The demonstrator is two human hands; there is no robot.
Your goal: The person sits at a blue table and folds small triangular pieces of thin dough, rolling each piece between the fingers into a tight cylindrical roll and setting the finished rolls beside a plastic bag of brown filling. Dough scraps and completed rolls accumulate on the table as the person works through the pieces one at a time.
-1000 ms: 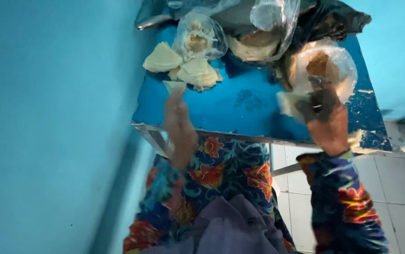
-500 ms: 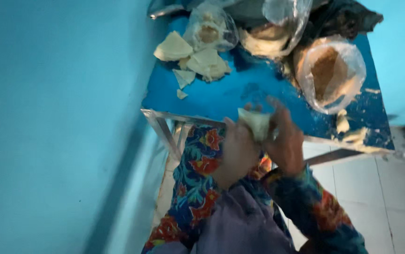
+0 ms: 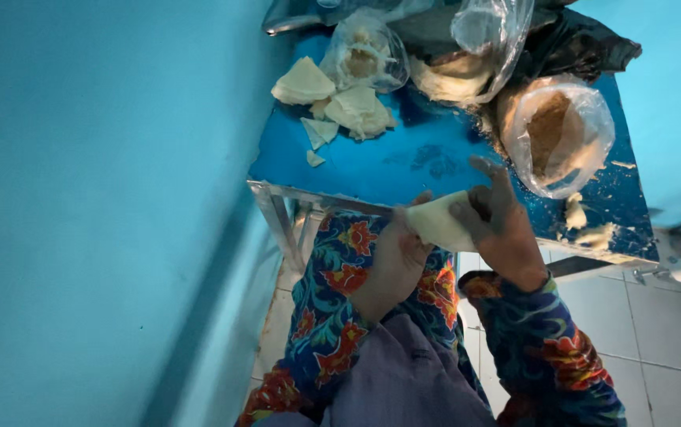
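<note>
**Pale dough sheet held between both hands over the near edge of the blue worktop**

Head view. A thin, pale, cream-coloured dough sheet (image 3: 438, 223) was held between the two hands, just above the near edge of the blue worktop (image 3: 403, 170) and over the lap. The sheet was seen as a soft, matt, roughly wedge-shaped piece, its long axis running from the left hand up and across toward the right hand. The left hand (image 3: 392, 265) was closed on the sheet's lower left edge, thumb on top, fingers curled beneath. The right hand (image 3: 498, 225) was laid on the sheet's right end, with thumb and some fingers pressed to it and the remaining fingers spread toward the worktop; its grip was read as a pinch on the sheet. Both hands were touching the sheet, so neither was nearer; the sleeves (image 3: 332, 316) were of a floral cloth in blue, red and orange.

Beyond the hands, well apart at the worktop's far left, a small heap of folded triangular dough pieces (image 3: 332, 103) was lying, limp and flour-pale, with loose scraps just beside it. A clear, crinkled plastic bag (image 3: 360, 55) holding a pale lump was set touching that heap. To the far right of the hands, a clear plastic bag of brown, crumbly filling (image 3: 554, 134) was standing open, near the right hand. Pale scraps (image 3: 585, 225) were scattered on the worktop's right edge. A smooth blue wall (image 3: 103, 198) was seen on the left and white floor tiles (image 3: 672, 332) below.
</note>
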